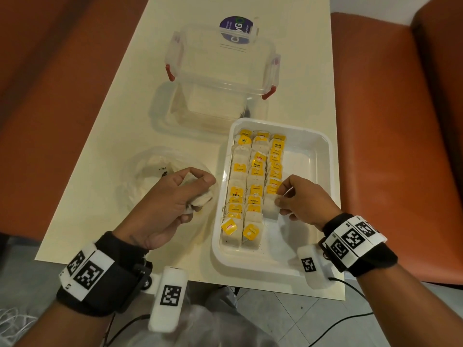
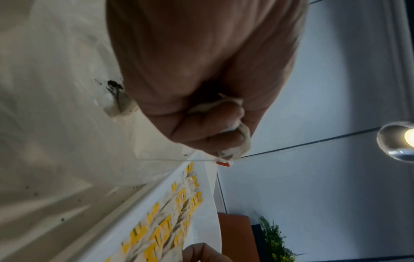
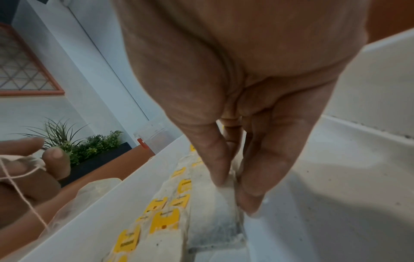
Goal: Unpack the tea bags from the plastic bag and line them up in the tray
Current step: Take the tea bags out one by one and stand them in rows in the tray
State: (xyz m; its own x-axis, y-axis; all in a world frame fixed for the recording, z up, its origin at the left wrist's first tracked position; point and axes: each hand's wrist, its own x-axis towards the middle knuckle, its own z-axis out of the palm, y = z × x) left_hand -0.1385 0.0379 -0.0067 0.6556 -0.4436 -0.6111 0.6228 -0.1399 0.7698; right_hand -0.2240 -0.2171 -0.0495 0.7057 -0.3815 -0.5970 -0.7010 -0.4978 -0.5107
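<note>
R hand (image 1: 299, 200) pinching tea bag (image 1: 271, 209) in tray (image 1: 323, 156), 3rd row's near end; L hand (image 1: 170, 199) clutching spare tea bags (image 1: 200, 199) beside plastic bag (image 1: 147, 171).

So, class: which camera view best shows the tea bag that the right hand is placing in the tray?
The right wrist view: the tea bag fills the foreground, pinched by fingertips. The head view shows it small, ending the third row. The left wrist view hides it.

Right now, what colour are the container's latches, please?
Red latches, clearest in the head view.
</note>
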